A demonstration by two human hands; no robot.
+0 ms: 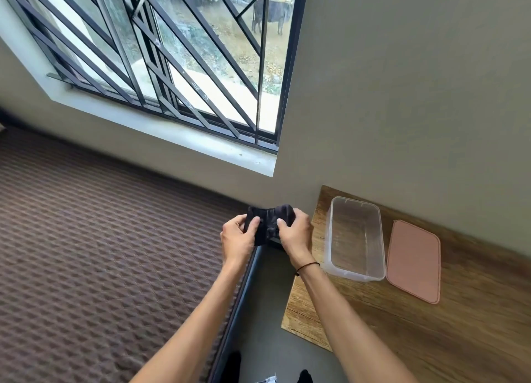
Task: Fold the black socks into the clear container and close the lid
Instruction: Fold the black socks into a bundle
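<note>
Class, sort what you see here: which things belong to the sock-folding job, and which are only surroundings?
Part of the job:
black socks, held in the left hand and right hand
clear container, open and empty
pink lid, lying beside the container

Only surroundings:
wooden table
barred window
patterned brown bedcover

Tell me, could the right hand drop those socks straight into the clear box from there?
Probably yes. The right hand holds the black socks together with the left hand, just beside the clear container. The container is open and looks empty, its pink lid lying apart.
</note>
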